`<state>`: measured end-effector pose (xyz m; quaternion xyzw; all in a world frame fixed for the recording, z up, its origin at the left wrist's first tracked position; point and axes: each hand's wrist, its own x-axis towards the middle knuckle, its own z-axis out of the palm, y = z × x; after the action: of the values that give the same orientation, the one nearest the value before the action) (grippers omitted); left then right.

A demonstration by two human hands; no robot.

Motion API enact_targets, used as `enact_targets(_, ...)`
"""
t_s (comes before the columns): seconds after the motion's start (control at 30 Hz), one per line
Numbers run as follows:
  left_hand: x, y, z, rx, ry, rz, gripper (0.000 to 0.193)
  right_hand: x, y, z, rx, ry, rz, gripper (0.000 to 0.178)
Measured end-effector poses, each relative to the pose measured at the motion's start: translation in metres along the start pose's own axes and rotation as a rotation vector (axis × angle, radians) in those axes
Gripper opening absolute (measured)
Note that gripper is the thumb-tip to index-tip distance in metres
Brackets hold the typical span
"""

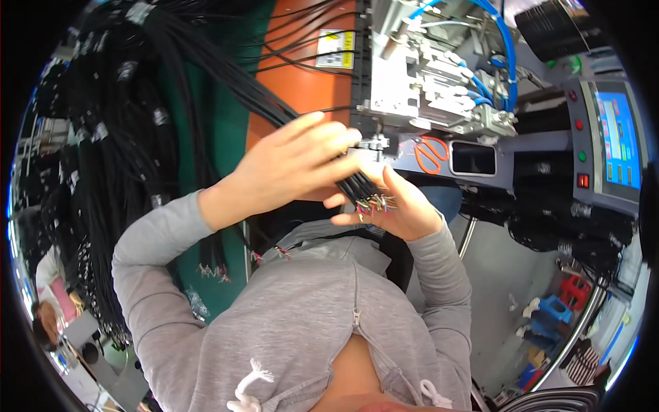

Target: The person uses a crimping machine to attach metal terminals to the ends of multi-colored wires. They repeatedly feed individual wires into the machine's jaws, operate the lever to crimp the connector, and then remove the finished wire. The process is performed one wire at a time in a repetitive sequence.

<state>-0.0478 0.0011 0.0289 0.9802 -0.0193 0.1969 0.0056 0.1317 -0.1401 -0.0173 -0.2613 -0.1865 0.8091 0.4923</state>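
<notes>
Right hand (395, 213) cups black cable ends (371, 204) near orange-handled scissors (428, 165).

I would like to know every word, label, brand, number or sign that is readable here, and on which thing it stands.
Yellow-and-white label on the orange surface: print too small to read reliably.
Screen at the right: lettering too small and blurred.
No text can be quoted with certainty.
</notes>
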Motion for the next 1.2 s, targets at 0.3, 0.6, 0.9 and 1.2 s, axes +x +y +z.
enact_targets(0.3,0.036,-0.002,0.06,-0.266,0.179,0.061,0.033,-0.043,0.008,-0.011,-0.655,0.698,-0.677,0.029)
enact_targets(0.6,0.034,-0.01,0.068,-0.321,0.152,0.058,0.02,-0.012,0.011,-0.024,-0.907,0.565,-1.024,0.035)
enact_targets(0.9,0.037,-0.009,0.04,-0.519,0.372,-0.09,0.026,-0.001,0.004,-0.028,-0.906,0.727,-1.053,0.021)
enact_targets(1.2,0.038,-0.006,0.044,-0.487,0.268,-0.169,0.018,0.029,0.004,-0.005,-1.048,0.899,-1.271,0.028)
